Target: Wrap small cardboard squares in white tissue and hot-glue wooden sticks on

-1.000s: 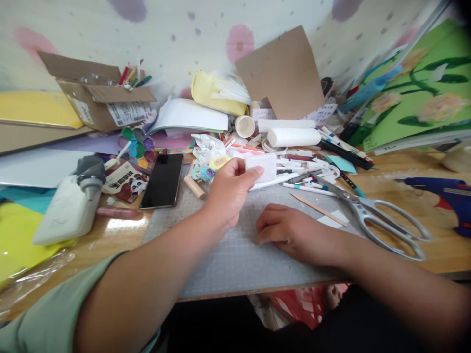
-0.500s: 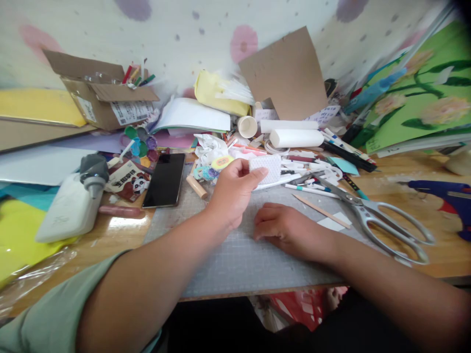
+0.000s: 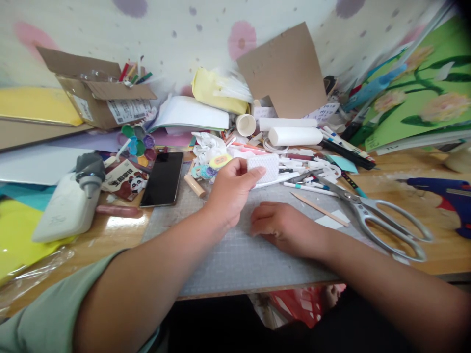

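Note:
My left hand (image 3: 231, 189) is closed on a small white rectangular piece with a bumpy, quilted-looking surface (image 3: 265, 167), thumb in front and fingers behind. The piece is held up above the grey cutting mat (image 3: 221, 264). Lower and to the right, my right hand (image 3: 281, 226) rests on the mat with its fingers curled in; nothing shows in them. Just beyond it lie a thin wooden stick (image 3: 318, 208) and a pale paper scrap (image 3: 331, 220). Large metal scissors (image 3: 382, 220) lie to its right, blades among several pens.
Left of the mat are a phone (image 3: 162, 179), a panda-printed packet (image 3: 127, 180) and a white bottle with a grey top (image 3: 69, 206). A glue gun (image 3: 437, 193) sits at the far right. Behind stand a cardboard box (image 3: 95, 93), white rolls (image 3: 294, 136) and a brown cardboard sheet (image 3: 285, 68).
The whole view shifts slightly. Both hands keep nearly the same pose, and the white piece stays in my left hand.

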`<state>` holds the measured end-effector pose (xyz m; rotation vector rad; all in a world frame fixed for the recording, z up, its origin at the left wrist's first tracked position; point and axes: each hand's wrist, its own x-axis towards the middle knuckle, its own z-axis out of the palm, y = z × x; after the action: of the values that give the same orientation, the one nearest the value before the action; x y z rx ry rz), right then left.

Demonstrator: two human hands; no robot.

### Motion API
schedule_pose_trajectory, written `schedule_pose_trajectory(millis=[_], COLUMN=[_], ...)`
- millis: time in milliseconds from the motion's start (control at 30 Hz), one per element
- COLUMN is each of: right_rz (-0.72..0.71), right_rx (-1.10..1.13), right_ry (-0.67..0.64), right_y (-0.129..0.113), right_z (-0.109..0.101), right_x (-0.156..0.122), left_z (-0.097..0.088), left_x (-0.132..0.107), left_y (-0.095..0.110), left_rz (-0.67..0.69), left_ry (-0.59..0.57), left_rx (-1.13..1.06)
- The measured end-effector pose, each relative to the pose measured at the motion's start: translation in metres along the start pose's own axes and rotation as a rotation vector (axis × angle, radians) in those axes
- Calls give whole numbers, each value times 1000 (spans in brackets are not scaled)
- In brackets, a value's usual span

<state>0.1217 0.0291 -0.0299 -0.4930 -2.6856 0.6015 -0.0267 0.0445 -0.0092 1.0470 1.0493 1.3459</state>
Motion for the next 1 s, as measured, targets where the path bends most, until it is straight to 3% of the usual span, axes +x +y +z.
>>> schedule_pose_trajectory(millis=[367, 800, 1000], right_rz=[-4, -5, 84], right_rx=[-18, 41, 96], right_ry=[13, -46, -38], right_y=[-1, -4, -4], right_z=[6, -2, -8], right_x=[3, 1, -7], left_z=[0, -1, -2], left_x=[0, 0, 1], left_y=[-2, 0, 1], left_rz=[13, 21, 32], left_ry=[-7, 6, 8], left_rx=[12, -8, -9])
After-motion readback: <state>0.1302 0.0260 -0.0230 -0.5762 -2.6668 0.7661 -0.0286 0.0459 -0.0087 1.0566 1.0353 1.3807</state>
